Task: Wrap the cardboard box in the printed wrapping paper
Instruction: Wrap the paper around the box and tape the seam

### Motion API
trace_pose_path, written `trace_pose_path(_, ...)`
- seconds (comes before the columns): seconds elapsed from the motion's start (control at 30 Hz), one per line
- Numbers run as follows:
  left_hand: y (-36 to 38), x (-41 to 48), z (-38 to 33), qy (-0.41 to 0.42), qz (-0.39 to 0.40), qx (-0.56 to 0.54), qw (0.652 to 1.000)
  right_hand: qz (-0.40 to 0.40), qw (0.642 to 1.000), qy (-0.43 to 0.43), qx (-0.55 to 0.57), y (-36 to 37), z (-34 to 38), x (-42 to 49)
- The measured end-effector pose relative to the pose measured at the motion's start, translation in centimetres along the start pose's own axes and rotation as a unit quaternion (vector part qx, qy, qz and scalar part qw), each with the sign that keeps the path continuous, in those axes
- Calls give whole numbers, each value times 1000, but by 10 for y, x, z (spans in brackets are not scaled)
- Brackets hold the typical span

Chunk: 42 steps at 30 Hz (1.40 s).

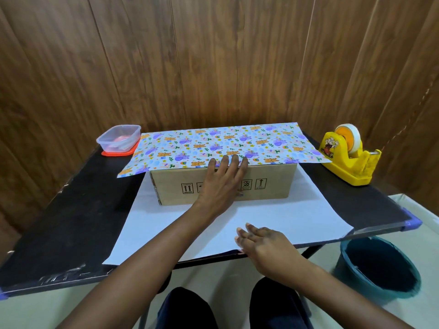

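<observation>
Squarely on the black table (71, 210), the cardboard box (273, 186) is sitting on the wrapping paper (213, 143), whose printed side is lying over the box top. The left hand (222, 186) is pressing flat, fingers spread, against the box's front and top edge. The right hand (263, 243) is resting open on the paper's near edge. Wood panelling (213, 67) is backing the table, and a teal bucket (377, 264) is standing beside it.

Dark trousers (186, 311), possibly navy, cover both knees.
</observation>
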<state>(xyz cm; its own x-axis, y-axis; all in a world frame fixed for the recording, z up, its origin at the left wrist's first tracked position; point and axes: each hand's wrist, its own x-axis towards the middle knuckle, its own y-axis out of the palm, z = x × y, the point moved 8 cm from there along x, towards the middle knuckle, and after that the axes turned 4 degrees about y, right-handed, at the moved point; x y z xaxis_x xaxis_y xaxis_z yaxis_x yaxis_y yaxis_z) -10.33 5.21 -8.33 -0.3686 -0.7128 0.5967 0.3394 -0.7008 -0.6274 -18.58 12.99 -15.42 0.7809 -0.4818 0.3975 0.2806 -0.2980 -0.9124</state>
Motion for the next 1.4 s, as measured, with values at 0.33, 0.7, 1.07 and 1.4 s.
trace_pose_path(0.33, 4, 0, -1, -12, -18, -12, 1000, -43, 998, -13, -34, 0, -1, -6)
trace_pose_path(0.7, 7, -1, 0, -34, -9, -19, 999, -34, 999, 2, -16, 3, -1, -12)
trace_pose_path(1.07, 5, -2, -3, -63, -15, -32, 997, -248, 900, 340, 111, -68, -110, 17)
trace_pose_path(1.4, 6, 0, 1, -61, -5, -48, 997, -252, 655, 565, 434, -3, -161, 10)
